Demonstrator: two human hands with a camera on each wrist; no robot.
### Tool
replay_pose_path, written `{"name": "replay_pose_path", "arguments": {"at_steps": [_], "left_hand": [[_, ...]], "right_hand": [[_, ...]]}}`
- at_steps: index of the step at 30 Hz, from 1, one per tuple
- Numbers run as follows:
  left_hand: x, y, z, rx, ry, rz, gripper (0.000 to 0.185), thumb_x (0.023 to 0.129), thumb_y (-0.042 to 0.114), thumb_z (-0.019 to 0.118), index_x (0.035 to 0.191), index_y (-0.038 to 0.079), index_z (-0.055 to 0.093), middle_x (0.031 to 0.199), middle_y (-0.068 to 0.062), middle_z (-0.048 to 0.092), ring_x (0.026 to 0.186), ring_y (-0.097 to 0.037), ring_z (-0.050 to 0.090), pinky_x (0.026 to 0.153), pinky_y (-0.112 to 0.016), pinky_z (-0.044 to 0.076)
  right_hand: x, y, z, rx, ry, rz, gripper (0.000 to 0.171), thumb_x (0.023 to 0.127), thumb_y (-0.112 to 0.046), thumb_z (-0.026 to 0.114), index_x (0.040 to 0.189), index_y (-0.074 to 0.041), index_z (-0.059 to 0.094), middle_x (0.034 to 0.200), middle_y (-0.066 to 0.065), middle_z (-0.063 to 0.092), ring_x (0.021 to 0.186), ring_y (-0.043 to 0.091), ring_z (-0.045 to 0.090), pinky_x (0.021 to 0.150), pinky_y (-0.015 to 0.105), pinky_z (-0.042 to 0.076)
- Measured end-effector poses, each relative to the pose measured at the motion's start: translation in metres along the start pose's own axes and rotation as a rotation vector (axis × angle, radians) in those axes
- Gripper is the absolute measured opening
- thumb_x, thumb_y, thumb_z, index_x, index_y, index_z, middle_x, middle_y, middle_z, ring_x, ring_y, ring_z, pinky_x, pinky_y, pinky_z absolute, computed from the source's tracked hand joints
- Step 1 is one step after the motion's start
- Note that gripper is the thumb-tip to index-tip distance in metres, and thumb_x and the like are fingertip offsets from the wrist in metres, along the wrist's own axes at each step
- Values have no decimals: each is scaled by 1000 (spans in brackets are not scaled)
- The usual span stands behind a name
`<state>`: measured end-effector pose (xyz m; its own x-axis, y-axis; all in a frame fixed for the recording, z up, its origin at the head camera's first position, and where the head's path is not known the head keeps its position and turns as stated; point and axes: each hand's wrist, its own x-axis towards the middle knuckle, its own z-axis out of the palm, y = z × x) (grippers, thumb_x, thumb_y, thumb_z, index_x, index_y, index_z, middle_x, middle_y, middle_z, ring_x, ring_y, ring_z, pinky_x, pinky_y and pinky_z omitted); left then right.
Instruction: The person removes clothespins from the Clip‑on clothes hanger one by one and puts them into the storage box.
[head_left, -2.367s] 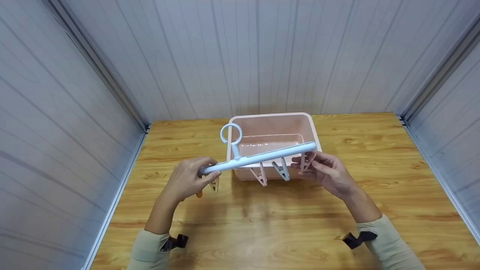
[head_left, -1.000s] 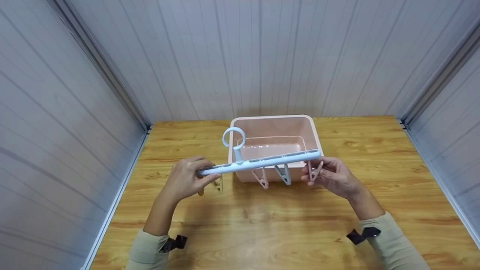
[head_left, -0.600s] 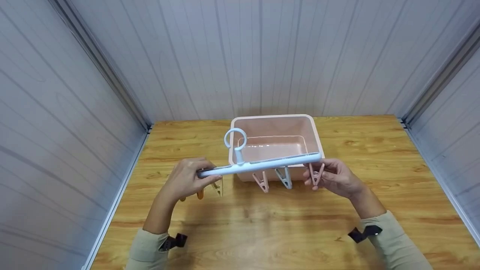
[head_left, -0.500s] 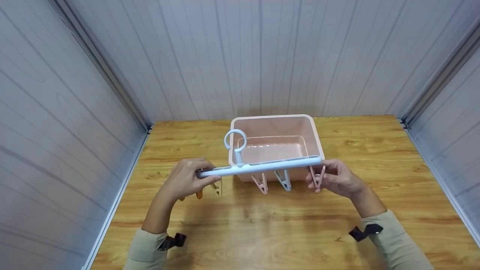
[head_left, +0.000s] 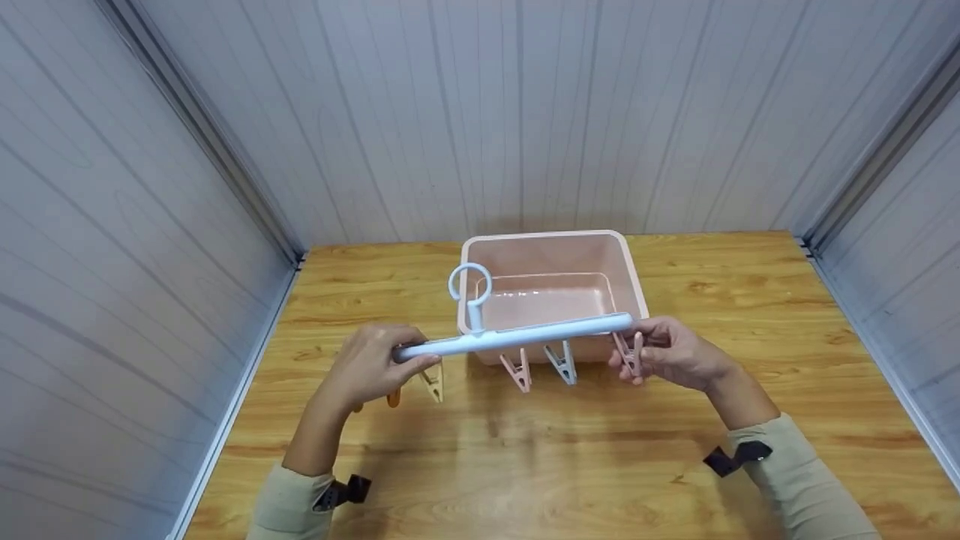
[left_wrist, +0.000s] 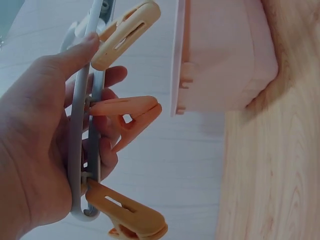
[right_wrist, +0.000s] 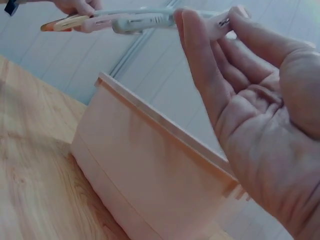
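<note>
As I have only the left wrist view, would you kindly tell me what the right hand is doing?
Observer: The right hand pinches a pink plastic clip at the right end of the light blue plastic hanger bar.
Operator: Thank you; what hangs between that clip and the pale yellow plastic clip?
Observer: A second pink plastic clip and a pale blue plastic clip, the blue one nearer the right hand.
Operator: And is anything inside the pink plastic basin?
Observer: Nothing lies on the part of its floor that shows in the head view.
</note>
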<state>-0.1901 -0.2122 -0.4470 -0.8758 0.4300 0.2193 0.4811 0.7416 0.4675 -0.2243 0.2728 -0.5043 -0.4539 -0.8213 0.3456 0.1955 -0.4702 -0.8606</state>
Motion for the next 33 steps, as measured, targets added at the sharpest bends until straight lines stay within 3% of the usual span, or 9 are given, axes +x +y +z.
{"name": "replay_pose_path", "arguments": {"at_steps": [5, 8, 15, 18, 23, 29, 33], "left_hand": [[-2, 2, 7, 9, -2, -32, 29, 102, 47, 83, 102, 18, 86, 83, 4, 78, 68, -5, 57, 62, -24, 43], [-3, 1, 8, 5, -1, -39, 30, 101, 48, 83, 104, 18, 87, 85, 3, 80, 68, -5, 58, 63, -25, 44], [-4, -5, -1, 13, 35, 5, 25, 97, 41, 89, 106, 17, 86, 90, 3, 81, 75, -8, 68, 69, -28, 50], [-4, -8, -6, 33, 60, 41, 27, 96, 39, 90, 107, 15, 86, 91, 0, 81, 72, -10, 71, 67, -27, 50], [-3, -12, -13, 115, 112, 104, 30, 94, 39, 91, 106, 12, 86, 90, -3, 79, 67, -12, 68, 61, -23, 47], [-5, -18, -20, 167, 115, 116, 30, 92, 37, 93, 106, 11, 87, 88, -3, 76, 65, -8, 56, 60, -22, 42], [-6, -19, -22, 184, 99, 129, 32, 92, 40, 93, 104, 11, 87, 86, -2, 74, 65, -5, 51, 61, -22, 41]], "right_hand": [[-1, -2, 3, -71, 120, 66, 36, 116, -1, 55, 150, -4, 67, 129, 8, 83, 112, 15, 84, 93, 25, 67], [-1, 0, 6, -72, 151, 55, 34, 115, -1, 57, 148, -5, 69, 126, 8, 84, 111, 15, 85, 92, 25, 67], [1, 6, 18, -192, 22, -24, 35, 111, 13, 54, 140, 2, 69, 127, 8, 84, 115, 18, 84, 91, 29, 69], [4, 5, 22, -264, 41, 8, 37, 105, 20, 53, 132, 1, 70, 124, 7, 85, 113, 17, 85, 89, 30, 70], [5, -1, 25, -292, 72, 88, 35, 104, 19, 59, 131, 1, 71, 121, 7, 86, 112, 17, 85, 89, 32, 70], [6, -5, 26, -340, 71, 204, 20, 104, 18, 62, 123, 22, 64, 117, 5, 87, 107, 15, 85, 87, 30, 70], [7, -8, 27, -407, 70, 277, 23, 104, 15, 66, 121, 29, 60, 115, 3, 87, 105, 13, 85, 87, 31, 70]]}}
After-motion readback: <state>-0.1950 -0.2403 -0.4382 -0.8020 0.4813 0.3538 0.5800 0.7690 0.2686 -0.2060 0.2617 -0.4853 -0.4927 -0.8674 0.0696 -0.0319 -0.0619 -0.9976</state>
